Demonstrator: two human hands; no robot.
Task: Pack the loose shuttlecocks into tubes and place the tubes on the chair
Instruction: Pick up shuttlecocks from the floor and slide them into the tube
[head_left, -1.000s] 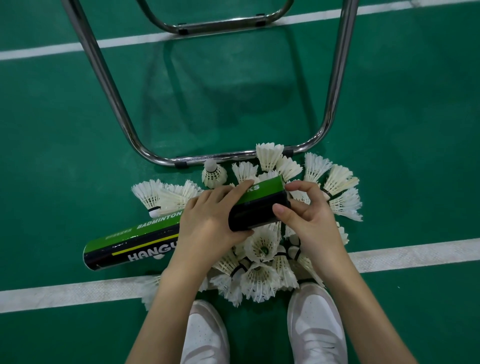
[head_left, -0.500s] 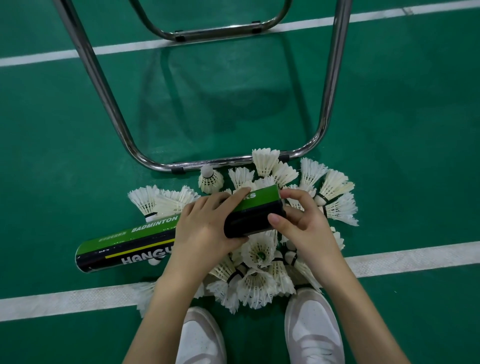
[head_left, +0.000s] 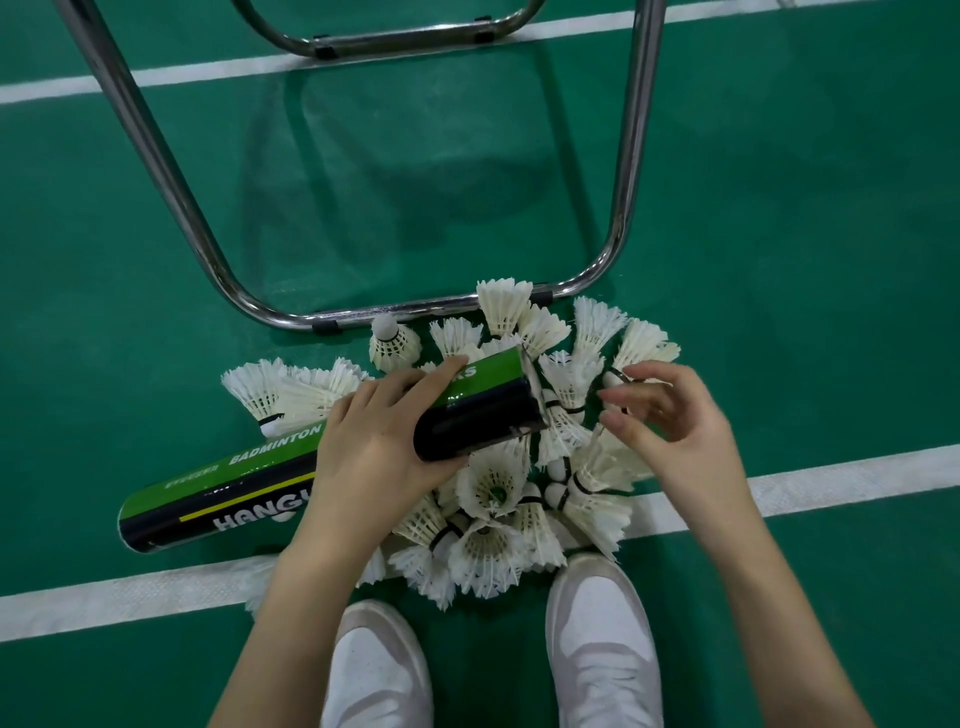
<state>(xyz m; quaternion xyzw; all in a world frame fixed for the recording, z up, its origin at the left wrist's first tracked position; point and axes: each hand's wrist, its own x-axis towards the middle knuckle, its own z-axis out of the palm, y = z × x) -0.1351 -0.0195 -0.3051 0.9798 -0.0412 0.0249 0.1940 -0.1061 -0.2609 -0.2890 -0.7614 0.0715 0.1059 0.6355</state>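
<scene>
Right hand (head_left: 670, 415) now off tube (head_left: 311, 457), fingers loosely curled, empty, at 3 o'clock of its open mouth; left hand (head_left: 379, 441) gripping tube above shuttlecocks (head_left: 493, 488); ready for loading.

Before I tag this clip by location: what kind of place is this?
Most likely an indoor badminton court. The floor is green sports matting with white boundary lines, a pile of feather shuttlecocks lies on it, and the left hand grips a tube printed BADMINTON.
</scene>
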